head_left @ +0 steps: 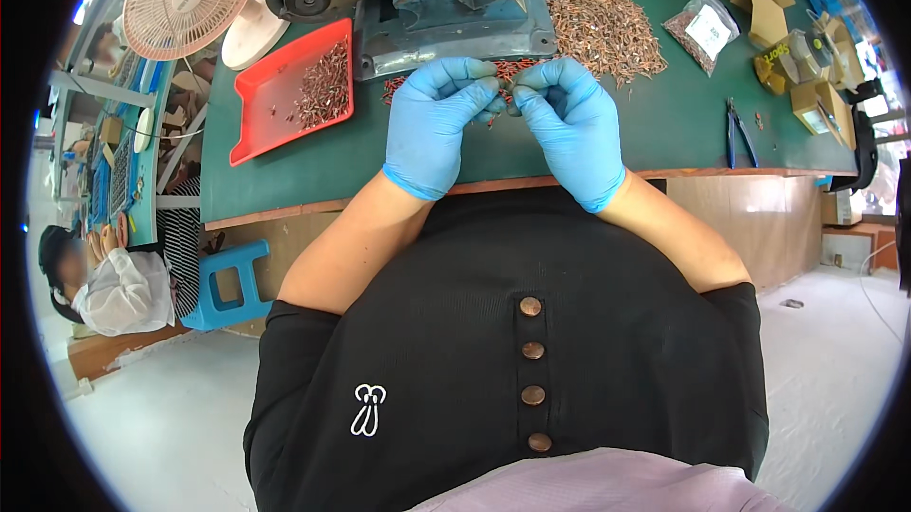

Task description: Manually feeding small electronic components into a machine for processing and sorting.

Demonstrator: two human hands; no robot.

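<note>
Gloved hands sorted small copper-red parts just in front of the grey machine base (455,33).
Left hand (441,123) and right hand (569,123) met, fingertips pinching a few parts (508,85); the next move probably called for a steady pinch.

Clear plastic bag (700,30) with white label (713,31) on green table, brown cardboard boxes (765,5) far right

A red tray (285,99) of small parts lies near the green bench's (664,123) left edge; blue-handled pliers (740,132) lie toward its right edge.
</note>
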